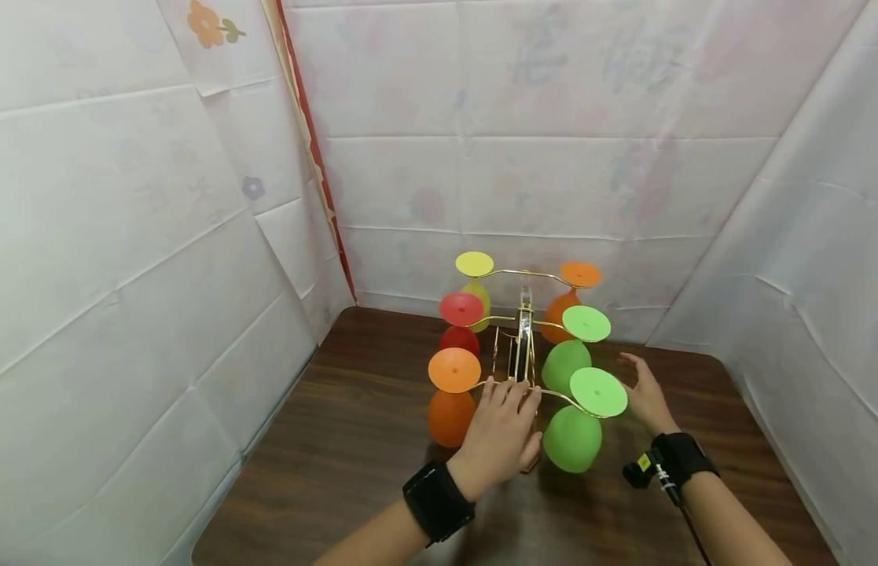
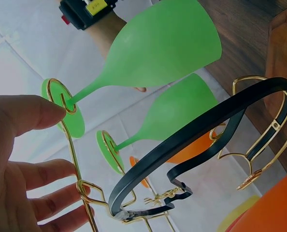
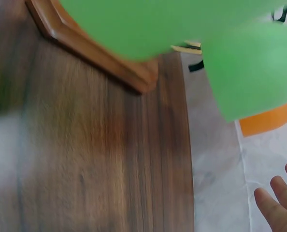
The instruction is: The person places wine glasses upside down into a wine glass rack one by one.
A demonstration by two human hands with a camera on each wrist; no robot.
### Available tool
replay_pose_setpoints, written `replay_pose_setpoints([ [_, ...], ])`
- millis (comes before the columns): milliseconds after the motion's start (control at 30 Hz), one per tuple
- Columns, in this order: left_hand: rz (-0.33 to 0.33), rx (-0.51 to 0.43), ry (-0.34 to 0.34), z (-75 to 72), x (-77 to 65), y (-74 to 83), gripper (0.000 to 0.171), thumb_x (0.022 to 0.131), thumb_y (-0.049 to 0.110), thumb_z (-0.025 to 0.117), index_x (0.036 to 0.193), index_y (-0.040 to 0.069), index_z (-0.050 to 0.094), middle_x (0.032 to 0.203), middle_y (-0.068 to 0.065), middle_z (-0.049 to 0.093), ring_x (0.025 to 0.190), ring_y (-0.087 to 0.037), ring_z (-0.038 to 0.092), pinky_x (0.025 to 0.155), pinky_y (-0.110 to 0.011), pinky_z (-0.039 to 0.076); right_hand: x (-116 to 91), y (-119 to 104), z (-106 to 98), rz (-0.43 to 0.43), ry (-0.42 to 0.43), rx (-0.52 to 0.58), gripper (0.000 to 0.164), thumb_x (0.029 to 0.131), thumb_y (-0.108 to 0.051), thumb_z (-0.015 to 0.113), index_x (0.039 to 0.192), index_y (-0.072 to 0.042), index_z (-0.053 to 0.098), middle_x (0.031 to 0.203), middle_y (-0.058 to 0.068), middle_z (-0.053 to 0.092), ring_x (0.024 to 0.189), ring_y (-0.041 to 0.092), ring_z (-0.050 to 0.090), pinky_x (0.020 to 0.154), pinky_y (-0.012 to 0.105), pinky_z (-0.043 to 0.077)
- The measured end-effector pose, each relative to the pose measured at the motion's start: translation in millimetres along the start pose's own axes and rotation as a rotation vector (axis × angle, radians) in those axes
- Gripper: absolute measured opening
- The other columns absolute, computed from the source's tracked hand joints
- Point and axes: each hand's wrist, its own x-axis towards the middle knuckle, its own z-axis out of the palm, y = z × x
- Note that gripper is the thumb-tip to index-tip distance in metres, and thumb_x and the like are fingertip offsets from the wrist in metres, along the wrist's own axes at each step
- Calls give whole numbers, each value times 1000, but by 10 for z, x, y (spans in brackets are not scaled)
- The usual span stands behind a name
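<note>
A gold and black metal goblet rack stands on the table, with colored goblets hanging upside down from its wire arms. My left hand rests at the front wire, fingers fairly straight; the left wrist view shows its fingertips beside the gold wire. On the right hang a front green goblet and another green goblet, with an orange goblet behind. Along the left are a front orange goblet, a red goblet and a yellow goblet. My right hand, holding nothing, is right of the green goblets, fingers spread.
The rack has a wooden base on the dark wood-grain table. White sheeting hangs behind the table and down both sides. A cable runs from the camera on the right wrist.
</note>
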Motion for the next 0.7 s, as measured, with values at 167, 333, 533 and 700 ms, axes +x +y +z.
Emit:
replay_pose_setpoints([
  [167,-3,-4,-3,7,2,-2,55,82,43,66,128,14,56,121,-4,57,113,-22,50,102,-47,37,-224,-126,30,3,-3,29,68,95,-26,56,145,3,19,140,30,30,129,48,28,94,57,35],
  [333,8,-12,12,29,9,-8,56,82,43,67,128,13,56,121,-4,56,113,-22,50,102,-47,38,-442,-239,30,19,-3,22,68,95,-28,55,146,0,20,144,29,26,133,48,21,95,59,35],
  [533,6,-25,19,44,-8,-30,58,80,42,69,129,13,55,123,-5,56,114,-22,50,102,-47,38,-686,-347,38,48,-4,15,68,94,-32,57,145,-1,23,145,28,25,135,49,18,100,62,28],
  [700,13,-53,22,52,-37,-42,60,81,41,69,131,12,53,125,-5,55,116,-22,49,104,-47,36,-934,-436,85,75,14,-9,67,93,-32,59,143,-1,27,143,27,29,131,47,26,95,64,33],
])
